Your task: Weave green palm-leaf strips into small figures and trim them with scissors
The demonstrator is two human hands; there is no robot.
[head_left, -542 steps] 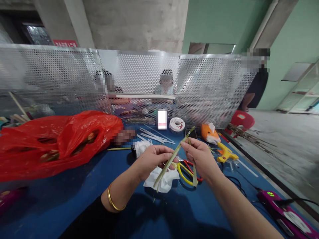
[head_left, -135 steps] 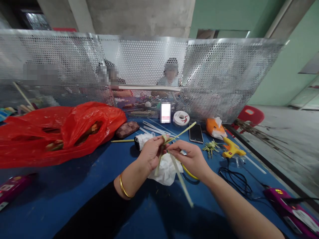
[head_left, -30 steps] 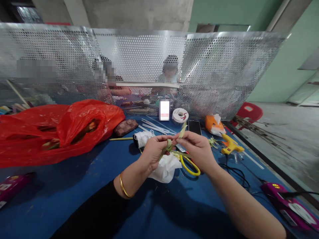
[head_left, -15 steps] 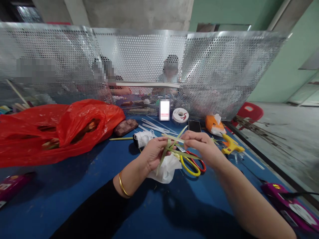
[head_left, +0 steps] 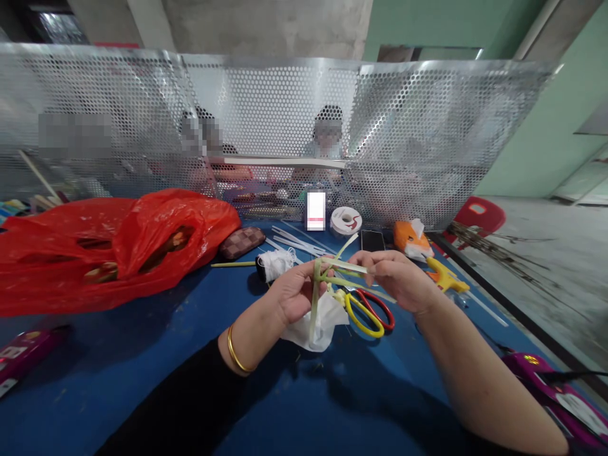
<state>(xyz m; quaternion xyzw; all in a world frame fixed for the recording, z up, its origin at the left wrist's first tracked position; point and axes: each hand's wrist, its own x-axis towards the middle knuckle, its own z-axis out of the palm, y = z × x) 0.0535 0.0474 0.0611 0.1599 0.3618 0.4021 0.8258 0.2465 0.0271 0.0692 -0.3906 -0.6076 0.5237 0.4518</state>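
Note:
My left hand (head_left: 294, 291), below a gold bangle (head_left: 236, 351), pinches a small knot of folded green leaf strips (head_left: 319, 271) between thumb and fingers. Several strip ends stick out of the knot, one hanging down and others pointing right. With thumb and forefinger my right hand (head_left: 396, 275) grips the end of a pale strip (head_left: 349, 265) that runs from the knot. Under the hands lie scissors (head_left: 363, 315) with one yellow and one red handle, and a crumpled white tissue-like sheet (head_left: 323, 326). A spool of white thread (head_left: 276, 263) lies beyond my left hand.
A red plastic bag (head_left: 142, 247) fills the left of the blue table (head_left: 190, 392). Behind are a checkered pouch (head_left: 242, 242), white strips (head_left: 299, 243), a ribbon roll (head_left: 346, 223), a phone (head_left: 372, 240), and an orange tissue pack (head_left: 412, 239). A yellow glue gun (head_left: 444, 277) lies right. People sit behind the perforated metal screen (head_left: 285, 101).
My right hand has moved slightly right, drawing the pale strip out longer from the knot. The knot has turned a little, so its lower strip hangs straighter down.

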